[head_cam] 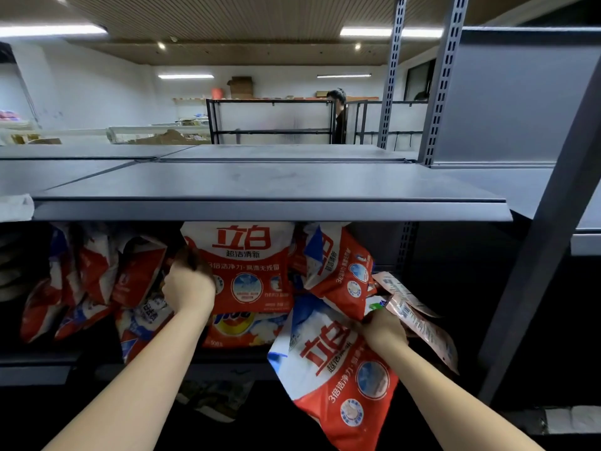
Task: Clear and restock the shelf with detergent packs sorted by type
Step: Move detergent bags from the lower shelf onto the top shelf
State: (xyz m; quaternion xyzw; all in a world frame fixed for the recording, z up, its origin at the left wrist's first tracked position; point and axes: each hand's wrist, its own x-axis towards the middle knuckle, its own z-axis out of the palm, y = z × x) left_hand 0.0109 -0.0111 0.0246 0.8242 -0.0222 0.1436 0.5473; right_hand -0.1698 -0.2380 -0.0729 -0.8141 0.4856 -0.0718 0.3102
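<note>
- We judge the step in hand to be clearing: pull the upright pack (242, 268) straight out under the upper shelf (270, 208), low enough not to snag its top edge.
- Our left hand (188, 288) has its grip curled round that pack's left edge, forearm reaching up and in.
- Our right hand (383, 327) pinches a hanging pack (338, 369) with a pink pack (419, 320) (both clear of the shelf), wrist bent inward.
</note>
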